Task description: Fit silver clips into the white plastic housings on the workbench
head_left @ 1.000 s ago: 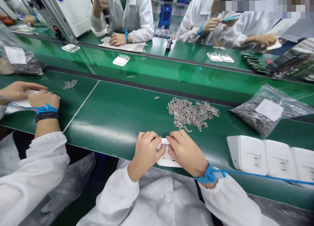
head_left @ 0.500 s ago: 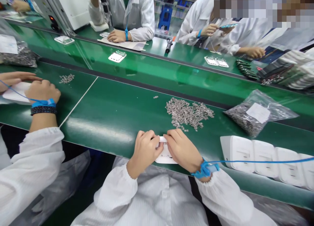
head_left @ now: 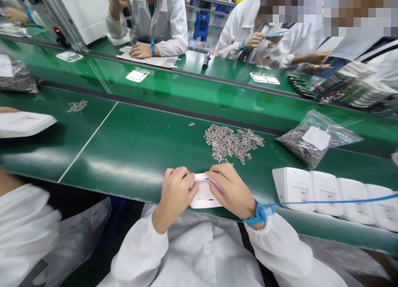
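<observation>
A white plastic housing (head_left: 205, 195) lies at the table's front edge, between my two hands. My left hand (head_left: 178, 191) is closed on its left side, thumb and fingers near the upper corner. On the right side my right hand (head_left: 231, 189), with a blue strap at the wrist, grips the housing with bent fingers near its top rim. The fingers hide parts of the rim and both sides. Just beyond my hands is a heap of small metal pieces (head_left: 233, 142), and one small piece (head_left: 191, 124) lies apart to its left.
Several white housings (head_left: 326, 193) stand in a row at right, below a plastic bag of metal pieces (head_left: 307, 144). A blue cord (head_left: 311, 202) runs right from my wrist. A co-worker's white housing (head_left: 26, 123) is at left. A raised green ledge (head_left: 186, 86) crosses behind.
The view has shifted slightly. More of the white housing's top rim shows between my hands, which still hold it. At left, the co-worker's strapped hand has left view and their housing is raised.
</observation>
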Motion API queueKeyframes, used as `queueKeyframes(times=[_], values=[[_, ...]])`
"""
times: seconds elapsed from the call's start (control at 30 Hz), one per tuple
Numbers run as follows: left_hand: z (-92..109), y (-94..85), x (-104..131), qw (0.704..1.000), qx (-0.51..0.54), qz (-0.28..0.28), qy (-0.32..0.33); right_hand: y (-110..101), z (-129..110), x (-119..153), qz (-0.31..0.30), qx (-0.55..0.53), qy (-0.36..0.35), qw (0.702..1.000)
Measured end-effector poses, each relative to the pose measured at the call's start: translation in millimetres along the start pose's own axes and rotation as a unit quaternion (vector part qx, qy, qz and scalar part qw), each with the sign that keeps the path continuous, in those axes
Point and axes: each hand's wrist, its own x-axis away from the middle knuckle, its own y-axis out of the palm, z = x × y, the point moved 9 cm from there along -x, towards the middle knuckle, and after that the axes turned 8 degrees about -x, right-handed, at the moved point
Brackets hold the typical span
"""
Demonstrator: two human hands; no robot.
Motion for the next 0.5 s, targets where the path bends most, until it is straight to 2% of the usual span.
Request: queueKeyframes(times=[0.07,0.1,0.13,0.2,0.23,0.27,0.3,0.33,0.37,0.43,0.5], values=[[-33.8,-19.5,5.2,0.998,-0.051,0.021,-0.018,-36.4,18.0,27.8,0.111,0.054,0.068,0.99],[-55.8,-32.8,7.9,0.995,-0.082,0.047,-0.035,-54.8,29.4,49.1,0.164,0.117,0.119,0.972],[-77.4,-45.7,10.2,0.99,-0.114,0.072,-0.051,-71.2,39.8,73.9,0.208,0.195,0.175,0.942],[-110.2,-70.7,14.0,0.973,-0.168,0.133,-0.084,-86.9,53.7,120.4,0.229,0.346,0.266,0.87],[-118.2,-83.2,16.4,0.958,-0.197,0.178,-0.111,-85.3,58.5,137.7,0.211,0.388,0.298,0.846],[-116.7,-92.0,18.4,0.944,-0.212,0.22,-0.124,-78.3,59.9,148.7,0.186,0.408,0.311,0.838],[-106.9,-95.3,18.8,0.937,-0.208,0.25,-0.125,-68.0,57.6,153.6,0.161,0.407,0.314,0.842],[-90.2,-92.1,17.0,0.941,-0.182,0.263,-0.11,-55.3,50.7,151.7,0.139,0.386,0.303,0.86],[-68.7,-81.5,12.3,0.956,-0.132,0.249,-0.08,-42.2,39.1,144.0,0.122,0.349,0.279,0.887],[-20.7,-40.9,-0.4,0.992,0.01,0.128,-0.013,-20.9,9.2,117.3,0.097,0.224,0.219,0.945],[22.5,-0.8,-4.0,0.997,0.064,-0.001,0.037,-13.0,-15.2,87.1,0.084,0.056,0.17,0.98]])
